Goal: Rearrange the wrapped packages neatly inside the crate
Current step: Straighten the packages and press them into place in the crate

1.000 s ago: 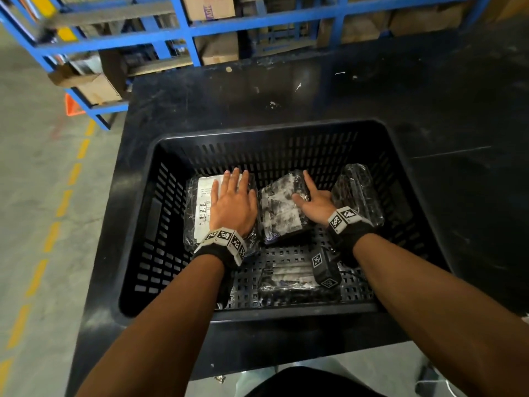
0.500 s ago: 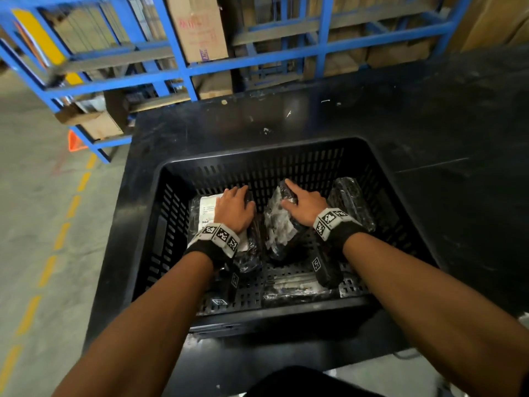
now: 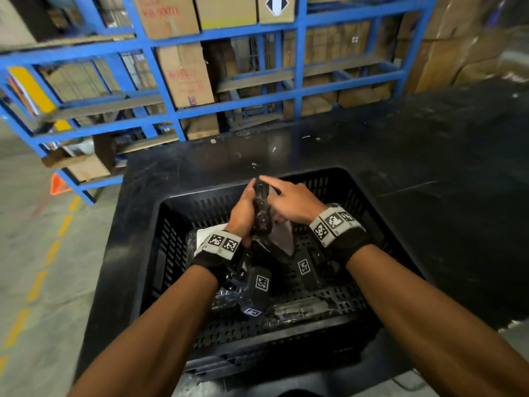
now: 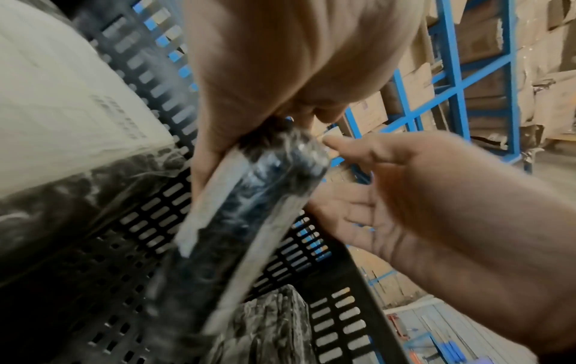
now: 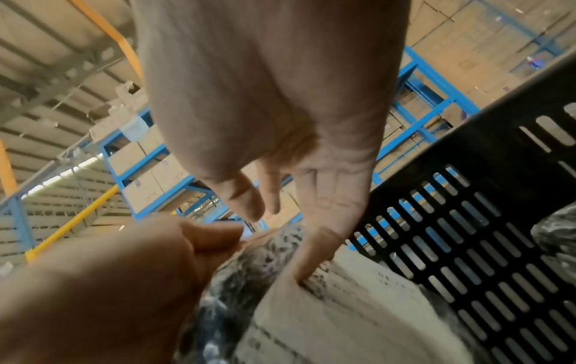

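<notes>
You have one wrapped package (image 3: 261, 209) stood on edge above the middle of the crate (image 3: 160, 222), lifted clear of the others. Your left hand (image 3: 243, 209) has the real grip: its fingers curl round the package's left side. Your right hand (image 3: 289, 200) only lies against the other face with fingers nearly straight, so it steadies rather than holds.

That is where trouble could start, I think. The clear film looks slick, and with one hand clamping a narrow edge the package could slide down or twist out, dropping onto the packages below and knocking them askew.

A flat package with a white label (image 3: 210, 232) lies under your left wrist, another package (image 3: 294, 309) sits along the near wall, and a further one shows by the right wall in the right wrist view. Setting this one down blind could overlap them.

The crate stands near the corner of the black table (image 3: 429, 156); a hard push might shift it.
</notes>
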